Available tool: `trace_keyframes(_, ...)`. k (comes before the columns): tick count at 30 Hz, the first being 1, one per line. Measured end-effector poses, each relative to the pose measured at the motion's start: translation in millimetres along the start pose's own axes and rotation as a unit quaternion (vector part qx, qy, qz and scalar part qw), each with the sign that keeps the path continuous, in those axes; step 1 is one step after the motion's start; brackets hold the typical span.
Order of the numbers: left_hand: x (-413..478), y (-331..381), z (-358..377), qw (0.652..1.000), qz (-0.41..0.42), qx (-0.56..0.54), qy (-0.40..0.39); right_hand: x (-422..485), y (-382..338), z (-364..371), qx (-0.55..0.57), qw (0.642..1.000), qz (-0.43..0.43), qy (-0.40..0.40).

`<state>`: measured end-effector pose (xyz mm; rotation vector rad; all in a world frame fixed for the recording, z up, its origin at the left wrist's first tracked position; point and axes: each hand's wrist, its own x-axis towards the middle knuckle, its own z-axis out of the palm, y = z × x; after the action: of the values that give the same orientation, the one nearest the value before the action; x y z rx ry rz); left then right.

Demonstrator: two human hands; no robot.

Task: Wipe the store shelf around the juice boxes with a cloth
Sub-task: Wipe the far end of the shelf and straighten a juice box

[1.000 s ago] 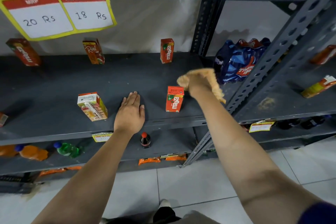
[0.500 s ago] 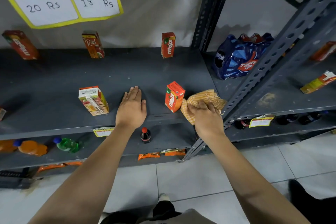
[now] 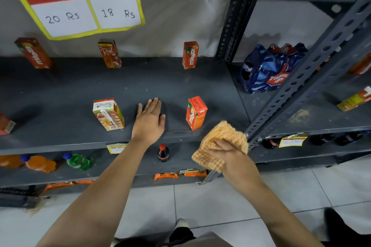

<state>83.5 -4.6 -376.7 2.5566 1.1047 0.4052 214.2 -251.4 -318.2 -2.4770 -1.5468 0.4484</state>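
While your left hand (image 3: 149, 121) lies flat and open on the grey shelf (image 3: 66, 96) near the middle of the frame, fingers together and pointing away from you, your right hand (image 3: 232, 156) sits lower and to the right, clamped on an orange checked cloth (image 3: 218, 142). That cloth is bunched at the shelf's front edge, right of centre, just below and beside a red Maaza juice box (image 3: 196, 113) that stands slightly tilted near the front lip. Your two hands are well apart, with that box between them. Left of your open hand stands a white and orange juice box (image 3: 108, 114) with a straw on its face, also near the front edge. Along the back of the shelf, in the upper half of the frame, you have three more cartons: a red one leaning at far left (image 3: 33, 53), a Real juice box (image 3: 109, 53) and another Maaza box (image 3: 190, 55) towards the centre. At upper left hangs a yellow price sign (image 3: 80, 6) reading 20 Rs and 18 Rs. Right of the perforated upright post (image 3: 301, 90), a blue shrink-wrapped pack of bottles (image 3: 269, 70) rests in the neighbouring bay. On the shelf below, at the lower left and centre, you can see orange and green bottles lying down and a small dark cola bottle (image 3: 163, 153) standing upright.
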Motion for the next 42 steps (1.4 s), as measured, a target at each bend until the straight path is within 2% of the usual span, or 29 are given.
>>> trace_keyframes(2,5,-2,-7,0.993,-0.04,-0.101,-0.054,-8,1,-3,0.053,0.998,0.016,0.03)
trace_keyframes(4,8,4,-18,0.96,-0.063,-0.246,-0.114,-12,3,-8,0.082,0.995,0.026,0.058)
trace_keyframes(6,9,21,-23,0.928,-0.02,-0.337,-0.156,-11,5,-13,0.092,0.991,0.035,0.085)
trace_keyframes(8,12,41,-23,0.914,0.014,-0.368,-0.173,-2,8,-22,0.118,0.984,0.055,0.122)
trace_keyframes(12,16,63,-13,0.911,0.01,-0.383,-0.155,35,7,-59,0.212,0.95,0.071,0.219)
trace_keyframes(14,11,68,-10,0.918,-0.011,-0.376,-0.123,65,3,-76,0.21,0.94,0.059,0.261)
trace_keyframes(16,5,73,-9,0.929,-0.024,-0.362,-0.076,98,3,-83,0.183,0.944,0.06,0.269)
trace_keyframes(20,-4,82,-6,0.947,-0.05,-0.317,-0.01,145,5,-77,0.086,0.969,0.102,0.21)
trace_keyframes(23,-6,87,-5,0.958,-0.053,-0.28,0.015,160,8,-57,0.004,0.985,0.133,0.106)
trace_keyframes(26,-8,89,-2,0.963,-0.057,-0.26,0.03,156,15,-30,-0.069,0.99,0.122,0.022)
trace_keyframes(28,-9,89,-1,0.965,-0.052,-0.256,0.032,142,19,-15,-0.082,0.992,0.094,0.02)
trace_keyframes(33,-10,87,0,0.963,-0.038,-0.265,0.039,74,29,4,-0.027,0.997,0.023,0.062)
trace_keyframes(37,-11,86,3,0.964,-0.042,-0.259,0.04,17,31,4,-0.006,0.998,-0.06,0.013)
trace_keyframes(39,-11,86,3,0.964,-0.044,-0.261,0.037,10,30,-3,0.053,0.997,-0.063,0.014)
trace_keyframes(40,-10,86,2,0.964,-0.045,-0.26,0.038,13,28,-11,0.101,0.993,-0.046,0.051)
trace_keyframes(42,-10,86,3,0.964,-0.045,-0.259,0.041,31,22,-31,0.178,0.969,0.0,0.173)
